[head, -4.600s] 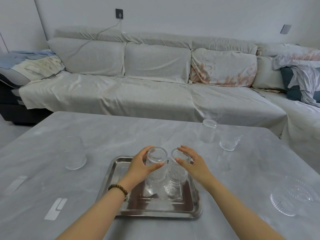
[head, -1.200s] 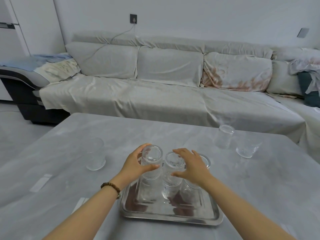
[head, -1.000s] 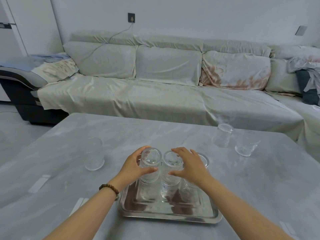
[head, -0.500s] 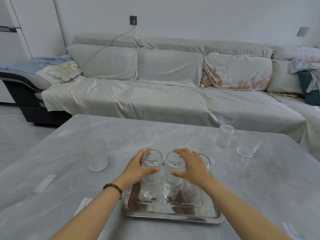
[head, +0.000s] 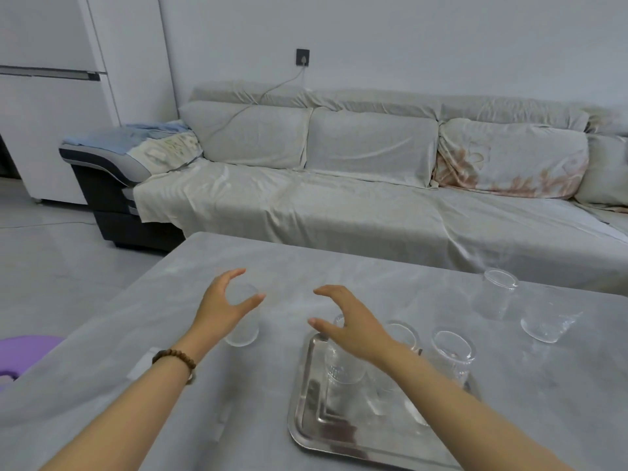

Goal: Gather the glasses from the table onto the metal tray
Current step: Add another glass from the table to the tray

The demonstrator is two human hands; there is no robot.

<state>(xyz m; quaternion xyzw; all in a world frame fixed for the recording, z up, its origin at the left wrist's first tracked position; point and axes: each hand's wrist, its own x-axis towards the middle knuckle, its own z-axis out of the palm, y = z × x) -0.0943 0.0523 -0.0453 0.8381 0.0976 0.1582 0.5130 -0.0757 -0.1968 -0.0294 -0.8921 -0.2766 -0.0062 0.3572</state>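
Left hand [head: 222, 304] curled open around glass [head: 242, 321], right hand [head: 353, 326] spread

- A long grey sofa [head: 373, 205] under a loose cover runs across the middle of the frame.
- A cushion with a reddish floral print [head: 513, 161] leans at its right end.
- Folded blue and patterned cloths [head: 142, 141] lie on its left armrest.
- A white fridge [head: 44, 96] stands at upper left.
- A wall socket [head: 302, 57] sits above the sofa, its cable [head: 272, 88] trailing down.
- Something purple [head: 23, 351] shows at the lower left edge.
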